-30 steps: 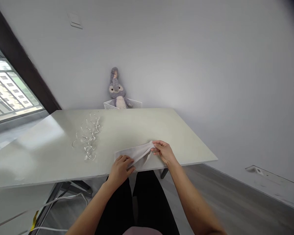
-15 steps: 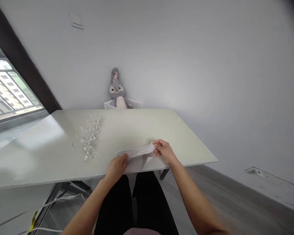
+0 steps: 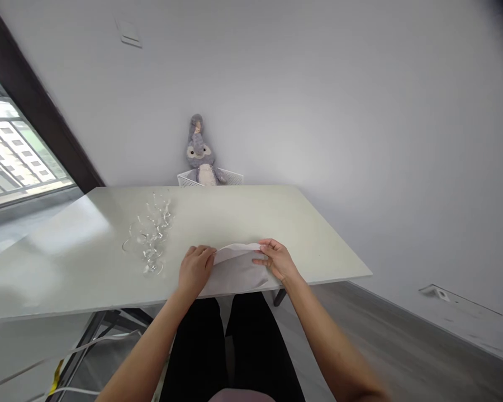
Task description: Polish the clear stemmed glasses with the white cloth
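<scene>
A thin, pale white sheet (image 3: pixel 237 271), perhaps a soft cloth or pouch, lies at the table's front edge with its far edge raised. I cannot make out its exact kind. My left hand (image 3: pixel 196 269) is closed on its upper left corner, the fingertips curled over the edge. At the upper right corner, my right hand (image 3: pixel 276 259) pinches the edge between thumb and index finger, while its other fingers spread against the sheet. Left of my left hand lie several clear, curled, shiny pieces (image 3: pixel 153 237) in a loose row.
The pale table (image 3: pixel 251 212) stands against the wall. Behind it, a grey plush toy (image 3: pixel 201 153) sits in a white perforated basket (image 3: pixel 233 177). White cables (image 3: pixel 84 347) run low at the left, near the dark table legs. A window (image 3: pixel 19 145) is at far left.
The sheet's far edge has gone from a flat folded band to a raised, curved edge, with more of the sheet showing below. My left hand has shifted slightly up and left.
</scene>
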A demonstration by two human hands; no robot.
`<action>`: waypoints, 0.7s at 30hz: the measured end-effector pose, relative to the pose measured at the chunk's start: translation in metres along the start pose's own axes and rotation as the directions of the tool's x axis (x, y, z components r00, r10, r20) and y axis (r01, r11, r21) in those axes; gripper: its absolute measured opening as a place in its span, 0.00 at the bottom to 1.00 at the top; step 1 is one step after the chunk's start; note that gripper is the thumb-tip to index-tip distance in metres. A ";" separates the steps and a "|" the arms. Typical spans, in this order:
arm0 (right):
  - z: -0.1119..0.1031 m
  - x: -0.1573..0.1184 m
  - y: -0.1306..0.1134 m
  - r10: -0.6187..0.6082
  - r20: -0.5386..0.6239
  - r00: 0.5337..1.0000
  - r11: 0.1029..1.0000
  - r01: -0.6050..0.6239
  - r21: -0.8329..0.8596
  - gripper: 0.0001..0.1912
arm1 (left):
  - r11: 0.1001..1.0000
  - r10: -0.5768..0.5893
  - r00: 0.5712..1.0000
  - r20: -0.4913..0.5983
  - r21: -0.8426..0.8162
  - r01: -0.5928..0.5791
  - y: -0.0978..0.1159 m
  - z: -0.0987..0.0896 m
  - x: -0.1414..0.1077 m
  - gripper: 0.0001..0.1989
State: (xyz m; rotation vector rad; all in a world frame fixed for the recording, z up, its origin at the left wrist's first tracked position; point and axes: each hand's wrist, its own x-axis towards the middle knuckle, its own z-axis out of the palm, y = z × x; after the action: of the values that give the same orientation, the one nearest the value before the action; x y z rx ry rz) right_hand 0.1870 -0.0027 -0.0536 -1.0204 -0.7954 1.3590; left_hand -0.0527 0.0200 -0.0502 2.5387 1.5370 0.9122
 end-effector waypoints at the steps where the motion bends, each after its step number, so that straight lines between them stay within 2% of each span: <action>1: 0.001 -0.002 0.001 0.005 -0.014 1.000 1.000 -0.005 0.008 0.14 | 1.000 0.008 0.999 -0.048 0.016 -0.007 -0.001 -0.003 0.001 0.12; 3: 0.000 -0.008 0.004 0.002 -0.022 1.000 1.000 -0.002 -0.010 0.13 | 1.000 0.010 0.992 -0.123 0.026 -0.007 -0.003 -0.007 -0.002 0.12; 5: -0.002 -0.017 0.007 -0.011 0.000 1.000 0.996 0.011 -0.091 0.10 | 1.000 0.024 0.989 -0.147 0.003 -0.024 -0.006 -0.010 -0.013 0.12; 8: -0.006 -0.034 0.011 -0.020 0.059 0.998 0.944 0.039 -0.327 0.07 | 0.996 0.040 0.993 -0.109 -0.078 -0.049 -0.009 -0.008 -0.036 0.13; 11: -0.009 -0.045 0.013 -0.002 0.119 0.993 0.860 0.062 -0.506 0.07 | 0.985 0.004 0.997 -0.076 -0.173 -0.017 -0.010 -0.002 -0.056 0.12; 15: -0.013 -0.047 0.016 0.044 0.198 0.979 0.816 0.079 -0.572 0.08 | 0.959 -0.030 0.999 -0.017 -0.281 0.024 -0.009 0.001 -0.069 0.11; 18: -0.015 -0.045 0.018 0.054 0.221 0.974 0.798 0.091 -0.596 0.09 | 0.948 -0.013 0.998 0.062 -0.316 0.032 -0.011 0.000 -0.072 0.10; 21: -0.014 -0.047 0.018 0.027 0.218 0.976 0.722 0.132 -0.679 0.10 | 0.937 -0.040 0.994 0.099 -0.342 0.071 -0.017 0.001 -0.071 0.11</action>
State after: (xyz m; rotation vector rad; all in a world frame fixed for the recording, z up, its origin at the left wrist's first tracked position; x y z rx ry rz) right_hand 0.1894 -0.0518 -0.0703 -1.4214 -1.5656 1.1360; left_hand -0.0896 -0.0293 -0.0892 2.2453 1.2839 0.9486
